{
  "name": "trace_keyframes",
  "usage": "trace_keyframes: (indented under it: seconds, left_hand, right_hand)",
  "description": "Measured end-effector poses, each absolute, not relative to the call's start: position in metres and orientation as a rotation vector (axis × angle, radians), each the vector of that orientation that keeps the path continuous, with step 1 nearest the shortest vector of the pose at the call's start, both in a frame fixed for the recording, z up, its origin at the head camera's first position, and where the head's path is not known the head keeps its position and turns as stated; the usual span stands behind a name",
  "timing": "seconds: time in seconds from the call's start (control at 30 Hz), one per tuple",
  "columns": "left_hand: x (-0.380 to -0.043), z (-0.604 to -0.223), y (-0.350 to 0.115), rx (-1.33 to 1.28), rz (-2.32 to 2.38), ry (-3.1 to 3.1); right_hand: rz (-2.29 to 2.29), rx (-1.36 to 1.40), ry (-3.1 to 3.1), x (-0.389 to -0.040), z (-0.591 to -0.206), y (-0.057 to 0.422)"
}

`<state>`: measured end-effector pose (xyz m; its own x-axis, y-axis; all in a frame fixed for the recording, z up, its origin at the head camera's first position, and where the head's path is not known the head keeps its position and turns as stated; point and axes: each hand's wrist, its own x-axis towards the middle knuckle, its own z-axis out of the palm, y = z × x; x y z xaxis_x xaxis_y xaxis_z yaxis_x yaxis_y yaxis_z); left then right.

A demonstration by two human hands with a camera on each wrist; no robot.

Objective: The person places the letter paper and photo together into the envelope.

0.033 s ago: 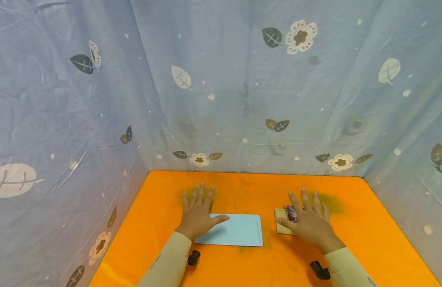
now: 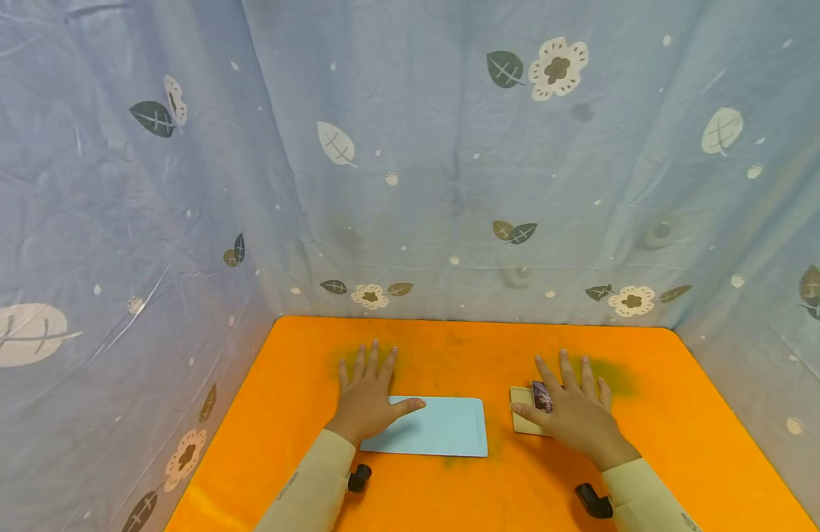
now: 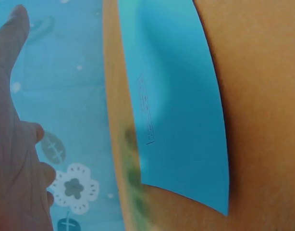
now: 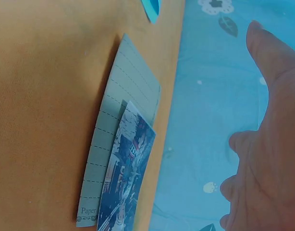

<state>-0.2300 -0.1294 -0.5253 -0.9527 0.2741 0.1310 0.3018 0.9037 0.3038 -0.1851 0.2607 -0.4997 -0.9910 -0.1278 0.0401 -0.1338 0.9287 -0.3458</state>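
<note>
My left hand (image 2: pixel 366 403) is spread with straight fingers over the left end of a light-blue paper rectangle (image 2: pixel 443 428), which looks like an envelope. The left wrist view shows small print on this blue paper (image 3: pixel 181 106), apart from the hand. Fingers fanned out, my right hand (image 2: pixel 579 414) hovers over a cream lined paper pad (image 2: pixel 526 421) and partly hides it. A dark picture card (image 2: pixel 541 397) lies on the pad; the right wrist view shows the card (image 4: pixel 128 168) overlapping the lined sheet (image 4: pixel 102 144). Neither hand holds anything.
An orange tabletop (image 2: pixel 450 362) with greenish stains lies under everything. Pale blue curtains (image 2: pixel 423 207) with leaves and flowers stand behind the table and along both sides. A black piece (image 2: pixel 592 501) shows by the right sleeve and another (image 2: pixel 360 478) by the left.
</note>
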Motion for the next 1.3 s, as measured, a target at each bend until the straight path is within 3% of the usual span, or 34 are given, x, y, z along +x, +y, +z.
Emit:
trace_keyframes:
  seconds: [1.3]
  left_hand:
    - [-0.2367,-0.5202,-0.1252,-0.453,-0.498,-3.02]
  right_hand:
    - [0.569,0.18,-3.087,-0.1865,-0.5062,0.2702]
